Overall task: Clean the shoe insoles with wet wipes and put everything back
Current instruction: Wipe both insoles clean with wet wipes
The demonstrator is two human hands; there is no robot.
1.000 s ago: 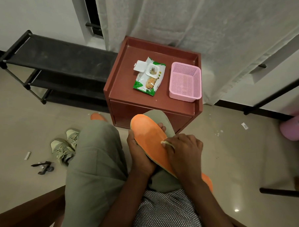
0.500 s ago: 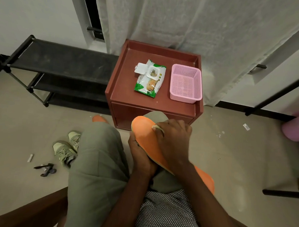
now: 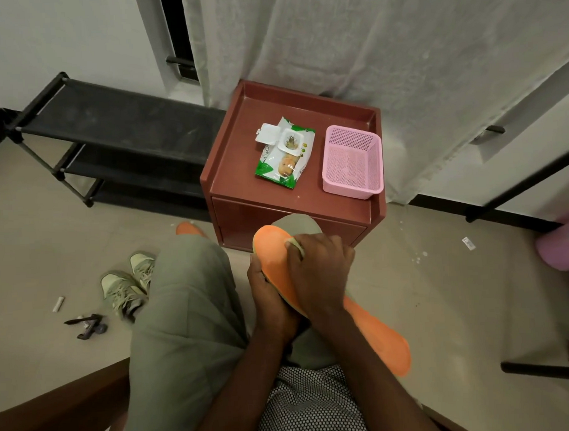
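Note:
An orange insole (image 3: 271,248) lies slanted over my right knee. My left hand (image 3: 267,297) grips it from below along its left edge. My right hand (image 3: 318,269) lies on top of it near the toe end, fingers curled round a small pale wet wipe (image 3: 295,242) pressed to the orange surface. A second orange insole (image 3: 383,338) lies under my right forearm on my lap. The green and white wet wipe pack (image 3: 285,153) lies on the brown bedside table (image 3: 229,172) with its lid flipped open.
A pink mesh basket (image 3: 352,162) stands on the table right of the pack. A pair of pale green sneakers (image 3: 126,284) sits on the floor at left, near small debris (image 3: 86,325). A black shoe rack (image 3: 110,141) stands behind them. A white curtain (image 3: 367,48) hangs beyond the table.
My right hand slid with the wipe up the insole from its middle toward the toe end. My left hand kept its hold underneath.

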